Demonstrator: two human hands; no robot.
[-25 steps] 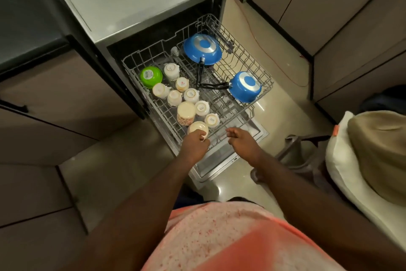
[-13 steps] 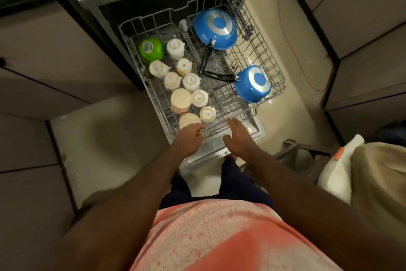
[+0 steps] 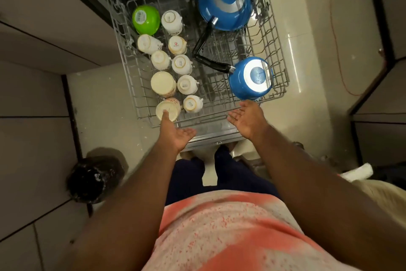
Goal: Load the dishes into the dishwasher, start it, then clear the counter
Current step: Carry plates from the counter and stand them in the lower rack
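On the pulled-out dishwasher rack (image 3: 277,51), every dish sits upside down. A green bowl (image 3: 146,19) is at the far left, and white cups (image 3: 187,84) run in two rows down the left side. A large blue pan (image 3: 226,2) is at the far right and a small blue pan (image 3: 250,78) at the near right, their black handles meeting mid-rack. A cream cup (image 3: 170,107) lies tilted in the near-left corner. The left hand (image 3: 173,133) is spread open, palm up, with one fingertip over that cup's base. The right hand (image 3: 248,119) is also open and palm up, holding nothing, just beside the rack's front rim and below the small pan. The lowered dishwasher door (image 3: 208,136) shows beneath the rack. Around it lies a pale glossy floor (image 3: 105,99), with an orange cord (image 3: 336,51) trailing along the right. Grey cabinets (image 3: 33,73) line both sides, and a bin with a black liner (image 3: 94,179) stands at the left.
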